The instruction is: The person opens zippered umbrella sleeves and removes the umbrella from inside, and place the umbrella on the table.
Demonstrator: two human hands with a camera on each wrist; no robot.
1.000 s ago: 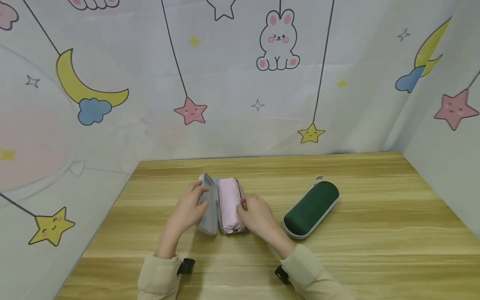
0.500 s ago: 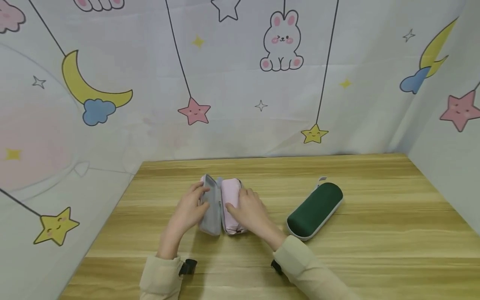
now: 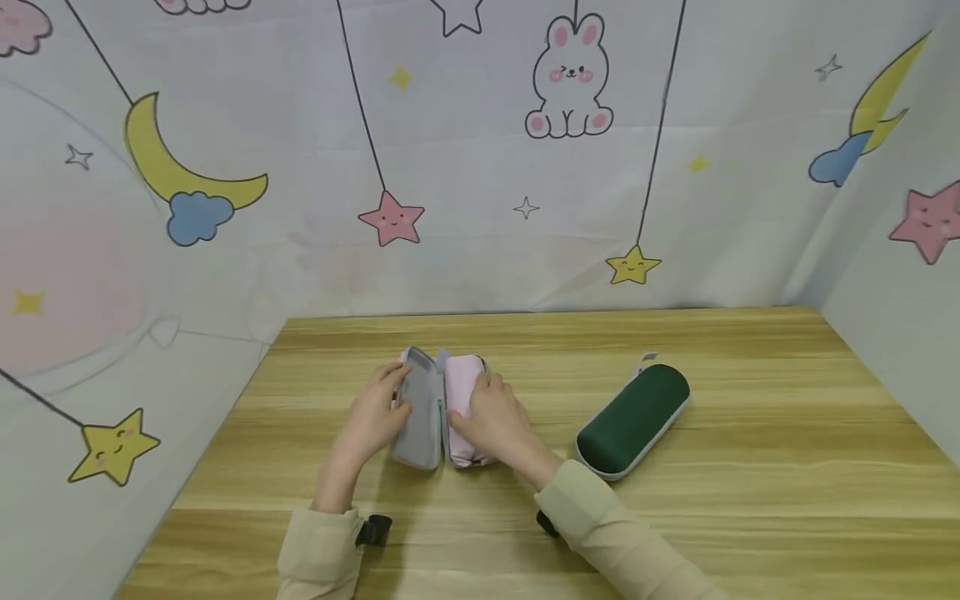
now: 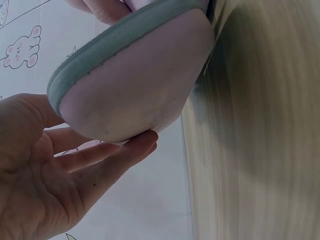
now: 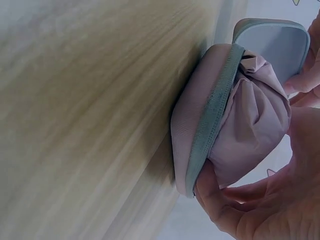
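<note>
A pink hard-shell zip case point(image 5: 197, 107) lies unzipped and spread wide on the table, its grey-lined lid point(image 3: 422, 427) tilted up on the left. In its right half sits a folded pink umbrella point(image 3: 462, 383), its cloth bunched and creased at the near end. My left hand point(image 3: 375, 417) holds the lid, thumb on the lining side and fingers at the outer edge. My right hand point(image 3: 491, 417) grips the umbrella across its width, thumb on the left and fingers on the right. Its fingertips, in the right wrist view, tuck between cloth and zip edge.
A green zip case point(image 3: 633, 421) with a pale rim lies slantwise to the right, its light strap loop point(image 3: 648, 358) at the far end. Behind the wooden table point(image 3: 765, 467) hangs a white curtain point(image 3: 465, 150) printed with stars, moons and a rabbit.
My right hand has moved from the umbrella's right edge to a wider grip across it. My left hand stays on the lid. The head view has shifted slightly.
</note>
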